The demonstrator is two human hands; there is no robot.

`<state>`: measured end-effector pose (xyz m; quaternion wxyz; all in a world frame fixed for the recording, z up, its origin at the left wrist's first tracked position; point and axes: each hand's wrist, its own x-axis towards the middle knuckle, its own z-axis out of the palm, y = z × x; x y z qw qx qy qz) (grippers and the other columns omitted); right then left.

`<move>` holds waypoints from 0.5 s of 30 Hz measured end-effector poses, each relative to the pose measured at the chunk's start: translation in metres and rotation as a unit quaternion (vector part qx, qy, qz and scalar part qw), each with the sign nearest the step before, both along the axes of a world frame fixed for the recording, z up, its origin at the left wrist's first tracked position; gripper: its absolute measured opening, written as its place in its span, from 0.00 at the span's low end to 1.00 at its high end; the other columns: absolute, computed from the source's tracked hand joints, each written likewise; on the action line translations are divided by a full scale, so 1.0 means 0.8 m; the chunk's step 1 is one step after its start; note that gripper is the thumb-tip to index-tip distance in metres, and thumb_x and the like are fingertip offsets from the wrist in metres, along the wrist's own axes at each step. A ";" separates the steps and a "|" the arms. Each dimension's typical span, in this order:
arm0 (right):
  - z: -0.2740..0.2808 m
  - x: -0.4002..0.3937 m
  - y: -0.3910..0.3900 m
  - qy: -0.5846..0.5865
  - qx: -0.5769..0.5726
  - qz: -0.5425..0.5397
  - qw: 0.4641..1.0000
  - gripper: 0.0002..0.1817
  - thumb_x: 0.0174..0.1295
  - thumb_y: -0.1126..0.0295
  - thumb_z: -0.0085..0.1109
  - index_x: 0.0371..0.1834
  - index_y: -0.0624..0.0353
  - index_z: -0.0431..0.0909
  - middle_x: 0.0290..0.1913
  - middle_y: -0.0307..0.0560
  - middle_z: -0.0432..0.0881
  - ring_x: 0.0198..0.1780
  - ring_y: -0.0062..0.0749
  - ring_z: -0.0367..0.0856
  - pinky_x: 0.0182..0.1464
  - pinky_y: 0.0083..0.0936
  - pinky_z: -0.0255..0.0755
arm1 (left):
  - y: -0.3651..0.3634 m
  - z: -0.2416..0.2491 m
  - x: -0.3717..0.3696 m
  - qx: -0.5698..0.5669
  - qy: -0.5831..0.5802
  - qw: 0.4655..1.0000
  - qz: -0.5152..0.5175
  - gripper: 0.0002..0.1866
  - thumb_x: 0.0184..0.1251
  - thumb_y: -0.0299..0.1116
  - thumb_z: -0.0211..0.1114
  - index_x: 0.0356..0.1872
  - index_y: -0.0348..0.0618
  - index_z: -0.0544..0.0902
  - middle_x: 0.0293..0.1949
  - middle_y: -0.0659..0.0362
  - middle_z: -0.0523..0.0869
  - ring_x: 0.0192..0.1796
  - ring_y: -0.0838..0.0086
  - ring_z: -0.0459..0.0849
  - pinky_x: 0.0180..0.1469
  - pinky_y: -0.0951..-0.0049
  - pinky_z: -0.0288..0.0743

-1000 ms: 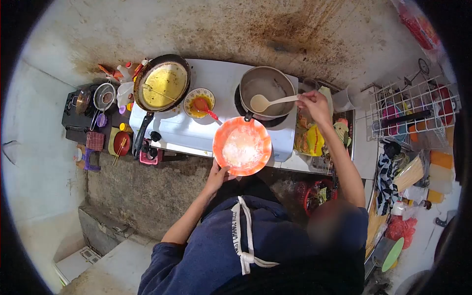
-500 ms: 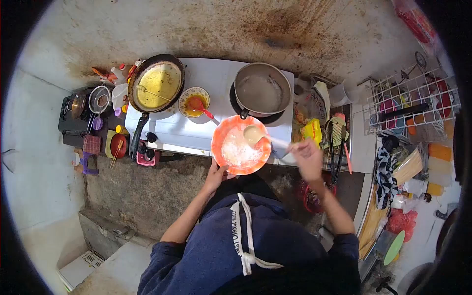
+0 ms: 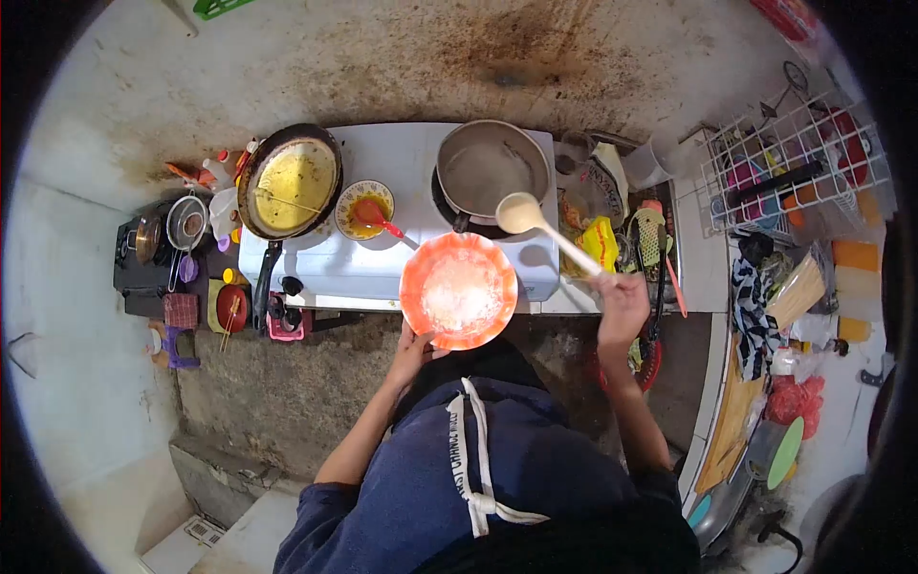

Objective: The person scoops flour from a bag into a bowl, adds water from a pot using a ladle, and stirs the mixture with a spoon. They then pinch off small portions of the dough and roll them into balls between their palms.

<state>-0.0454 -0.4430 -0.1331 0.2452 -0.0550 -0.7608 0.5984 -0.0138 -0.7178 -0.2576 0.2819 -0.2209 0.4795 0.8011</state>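
Observation:
My left hand [image 3: 413, 354] grips the lower-left rim of an orange plate [image 3: 411, 301], whose middle is coated with a white, powdery or pasty layer. Held by its long pale handle, a ladle [image 3: 519, 213] is in my right hand [image 3: 622, 301]. The ladle's bowl hangs above the plate's upper right, beside the lower edge of a grey pot [image 3: 444, 177] on the stove. What the ladle's bowl contains, if anything, I cannot make out. Left of the pot stands a patterned bowl [image 3: 341, 222] of yellow-orange liquid with a red spoon [image 3: 381, 222] in it.
A frying pan [image 3: 325, 143] with yellow contents sits on the left of the white stove [image 3: 325, 277]. Right of the stove are a yellow packet [image 3: 601, 241] and tongs [image 3: 658, 277]. A white wire rack [image 3: 765, 158] stands far right; a strainer [image 3: 186, 201] lies left.
The ladle has moved from over the plate up and right towards the pot, with my right hand shifting slightly right. My left hand still holds the plate, and the camera view has shifted a little.

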 end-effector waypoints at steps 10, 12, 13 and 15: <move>-0.083 0.028 0.015 -0.055 0.164 -0.122 0.977 0.06 0.52 0.80 0.57 0.27 0.65 0.68 0.33 0.48 0.78 0.35 0.30 0.79 0.36 0.20 0.71 | -0.040 0.007 0.026 -0.017 -0.001 1.000 -0.001 0.29 0.62 0.25 0.49 0.62 0.53 0.50 0.53 0.57 0.68 0.45 0.71 0.77 0.42 0.68 0.78; -0.096 0.026 0.008 -0.031 0.260 -0.094 0.960 0.06 0.50 0.80 0.58 0.26 0.65 0.69 0.33 0.50 0.78 0.36 0.35 0.79 0.36 0.23 0.71 | -0.045 0.005 0.029 -0.021 -0.008 1.000 -0.002 0.29 0.61 0.24 0.48 0.63 0.53 0.50 0.53 0.56 0.68 0.44 0.70 0.78 0.42 0.69 0.78; -0.103 0.023 0.007 -0.006 0.355 -0.062 0.933 0.06 0.49 0.81 0.58 0.25 0.66 0.69 0.34 0.52 0.78 0.36 0.39 0.79 0.36 0.26 0.71 | -0.046 0.006 0.029 -0.017 -0.004 1.000 0.002 0.29 0.61 0.24 0.48 0.62 0.53 0.51 0.53 0.56 0.69 0.45 0.70 0.78 0.41 0.70 0.78; -0.137 0.020 0.013 -0.009 0.350 -0.063 0.935 0.06 0.48 0.81 0.58 0.28 0.67 0.71 0.34 0.52 0.78 0.35 0.40 0.79 0.35 0.27 0.72 | -0.050 0.004 0.032 -0.012 -0.001 1.000 0.009 0.28 0.61 0.24 0.49 0.62 0.52 0.52 0.53 0.56 0.69 0.45 0.69 0.77 0.40 0.71 0.78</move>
